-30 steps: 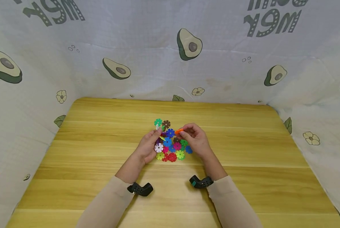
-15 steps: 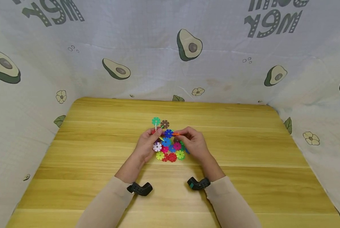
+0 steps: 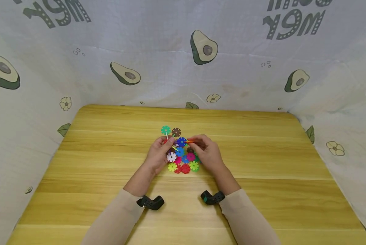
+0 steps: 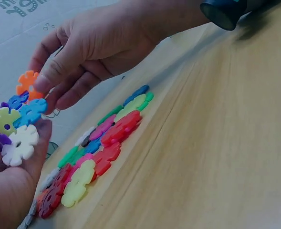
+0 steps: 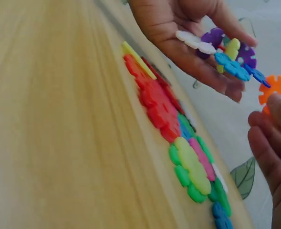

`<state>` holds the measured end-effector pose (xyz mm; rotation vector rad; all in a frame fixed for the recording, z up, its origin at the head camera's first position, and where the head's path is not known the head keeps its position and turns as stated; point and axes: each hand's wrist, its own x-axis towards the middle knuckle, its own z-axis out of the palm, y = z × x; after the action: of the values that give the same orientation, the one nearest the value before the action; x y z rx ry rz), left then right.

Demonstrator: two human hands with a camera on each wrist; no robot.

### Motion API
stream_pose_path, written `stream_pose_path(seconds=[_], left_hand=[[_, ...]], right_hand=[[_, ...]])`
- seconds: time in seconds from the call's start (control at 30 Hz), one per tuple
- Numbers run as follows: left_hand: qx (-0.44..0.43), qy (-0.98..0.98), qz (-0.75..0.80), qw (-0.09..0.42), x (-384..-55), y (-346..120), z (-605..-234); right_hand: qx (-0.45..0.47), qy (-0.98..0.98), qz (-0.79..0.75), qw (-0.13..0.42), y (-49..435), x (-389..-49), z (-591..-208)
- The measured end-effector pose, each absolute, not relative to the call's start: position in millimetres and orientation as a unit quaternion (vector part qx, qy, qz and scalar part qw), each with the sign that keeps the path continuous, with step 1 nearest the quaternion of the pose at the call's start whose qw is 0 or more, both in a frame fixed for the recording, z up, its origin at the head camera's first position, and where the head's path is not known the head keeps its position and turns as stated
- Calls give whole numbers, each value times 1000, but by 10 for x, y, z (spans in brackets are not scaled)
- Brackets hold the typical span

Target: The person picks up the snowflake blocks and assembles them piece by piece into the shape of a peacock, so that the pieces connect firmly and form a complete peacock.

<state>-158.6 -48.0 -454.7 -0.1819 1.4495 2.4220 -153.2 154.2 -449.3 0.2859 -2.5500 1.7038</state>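
My left hand (image 3: 157, 153) grips a cluster of interlocked snowflake discs, raised above the table. A teal disc (image 3: 165, 130) and a brown disc (image 3: 176, 132) stick out at its far end. White (image 4: 21, 145), yellow (image 4: 5, 120) and light blue (image 4: 31, 112) discs belong to it as well. Between thumb and fingers, my right hand (image 3: 209, 152) pinches an orange disc (image 5: 275, 89). Its edge meets the dark blue disc (image 3: 181, 142) on the cluster's right side; how deep the slots engage is too small to tell. The left fingers partly hide some purple discs.
Under the hands, several loose discs lie overlapping on the wooden table (image 3: 262, 153), among them a red disc (image 3: 185, 169) and a yellow-green disc (image 3: 194, 166). A white patterned cloth (image 3: 158, 41) hangs behind the table. Each wrist wears a black camera.
My right hand has moved left, bringing the orange disc from apart to the dark blue disc's edge, and turned it edge-on. The cluster in my left hand has shifted and tilted slightly left.
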Motion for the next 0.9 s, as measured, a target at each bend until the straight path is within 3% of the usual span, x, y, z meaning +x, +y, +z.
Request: stream_pose_path(seconds=[0.43, 0.9], left_hand=[[-19, 447, 875, 185, -1572, -598, -4562], [-7, 454, 867, 204, -1554, -564, -4584]], right_hand=[[126, -946, 284, -91, 1661, -1553, -4460], [67, -883, 454, -97, 1687, -1558, -4484]])
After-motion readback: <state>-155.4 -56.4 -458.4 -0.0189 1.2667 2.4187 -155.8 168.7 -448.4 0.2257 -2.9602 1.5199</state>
